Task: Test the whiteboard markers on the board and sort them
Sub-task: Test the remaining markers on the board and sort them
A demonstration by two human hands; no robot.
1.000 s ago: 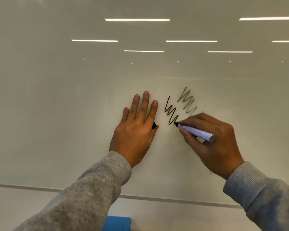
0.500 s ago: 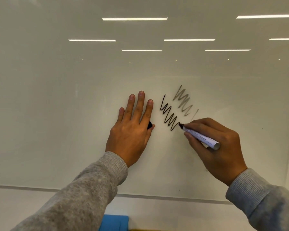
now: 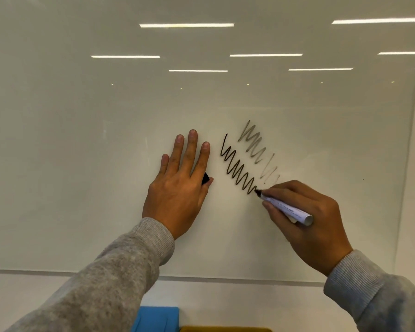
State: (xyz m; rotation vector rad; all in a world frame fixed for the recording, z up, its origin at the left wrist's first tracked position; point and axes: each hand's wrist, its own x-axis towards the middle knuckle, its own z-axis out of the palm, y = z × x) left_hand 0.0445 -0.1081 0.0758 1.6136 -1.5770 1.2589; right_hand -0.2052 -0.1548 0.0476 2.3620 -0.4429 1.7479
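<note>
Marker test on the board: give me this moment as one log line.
right hand drawing with marker | dark squiggle solid | grey squiggle faint | left hand flat on board, black cap under it

White marker (image 3: 286,208), tip on whiteboard (image 3: 82,164)
</note>
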